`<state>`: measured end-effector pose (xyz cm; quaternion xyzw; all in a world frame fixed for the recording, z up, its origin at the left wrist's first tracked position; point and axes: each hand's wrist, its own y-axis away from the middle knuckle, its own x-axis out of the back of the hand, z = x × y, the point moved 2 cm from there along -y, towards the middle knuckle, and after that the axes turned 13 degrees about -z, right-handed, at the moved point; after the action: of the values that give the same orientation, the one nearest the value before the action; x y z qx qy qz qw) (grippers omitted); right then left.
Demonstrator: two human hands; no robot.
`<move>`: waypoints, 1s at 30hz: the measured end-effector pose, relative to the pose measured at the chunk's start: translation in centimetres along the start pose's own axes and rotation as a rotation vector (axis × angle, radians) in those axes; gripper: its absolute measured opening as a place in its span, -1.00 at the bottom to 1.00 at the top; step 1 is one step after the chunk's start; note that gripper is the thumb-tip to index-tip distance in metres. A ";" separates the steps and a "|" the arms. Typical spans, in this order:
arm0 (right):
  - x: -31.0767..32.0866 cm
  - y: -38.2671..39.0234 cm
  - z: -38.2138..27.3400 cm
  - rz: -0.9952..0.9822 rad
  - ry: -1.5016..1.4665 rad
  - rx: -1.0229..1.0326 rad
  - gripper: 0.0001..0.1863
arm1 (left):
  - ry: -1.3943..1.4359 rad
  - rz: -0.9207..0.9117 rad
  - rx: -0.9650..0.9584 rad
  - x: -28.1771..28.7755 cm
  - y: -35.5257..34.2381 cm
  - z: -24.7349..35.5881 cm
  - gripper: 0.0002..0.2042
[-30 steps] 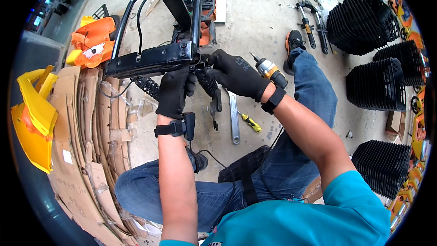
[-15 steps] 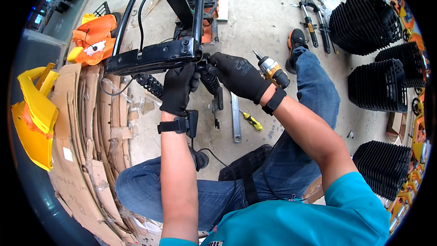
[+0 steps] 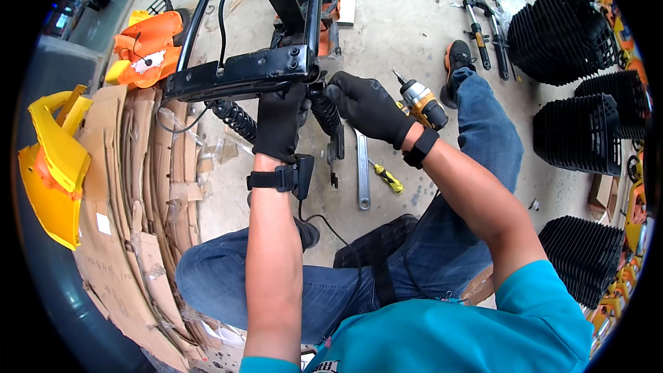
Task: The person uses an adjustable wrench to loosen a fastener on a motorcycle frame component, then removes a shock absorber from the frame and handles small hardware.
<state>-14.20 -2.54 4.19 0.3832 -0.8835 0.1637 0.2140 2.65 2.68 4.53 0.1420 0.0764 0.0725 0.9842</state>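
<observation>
A black metal frame [image 3: 238,71] of tubes and a flat crossbar stands before me, with two black coil-spring shock absorbers under it. My left hand [image 3: 280,124], in a black glove, is closed just below the crossbar, between the left shock absorber [image 3: 235,121] and the right shock absorber [image 3: 324,112]. Its grip is hidden behind the fingers and the bar. My right hand [image 3: 373,108], gloved too, has its fingers curled together against the top of the right shock absorber, by the frame's corner bolt. Anything pinched there is too small to make out.
On the floor right of my hands lie a yellow-black power drill [image 3: 423,103], a long wrench [image 3: 362,169] and a yellow screwdriver [image 3: 387,177]. Flattened cardboard [image 3: 103,186] and yellow panels [image 3: 55,166] are at left. Black ribbed baskets [image 3: 563,31] and fork tubes [image 3: 483,27] are at right.
The whole view has shifted slightly. Both hands stay at the frame; my right fingers sit a touch lower along the right shock absorber's top.
</observation>
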 end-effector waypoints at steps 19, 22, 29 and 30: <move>0.7 0.8 -1.8 0.047 0.154 0.069 -0.80 | 0.045 -0.016 0.127 0.2 0.0 0.8 -0.88; 0.9 0.9 -1.9 0.036 0.156 0.069 -0.77 | 0.067 -0.014 0.127 0.2 -0.1 0.5 -0.88; 0.8 0.8 -1.5 0.043 0.240 0.122 -0.71 | 0.087 0.004 0.106 -0.3 0.2 0.8 -0.87; 0.8 0.8 -1.4 0.046 0.255 0.128 -0.70 | 0.074 0.002 0.097 -0.4 0.2 0.7 -0.87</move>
<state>-14.95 -1.86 5.70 0.3516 -0.8455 0.2721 0.2959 2.36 2.59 5.25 0.1871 0.1159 0.0748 0.9726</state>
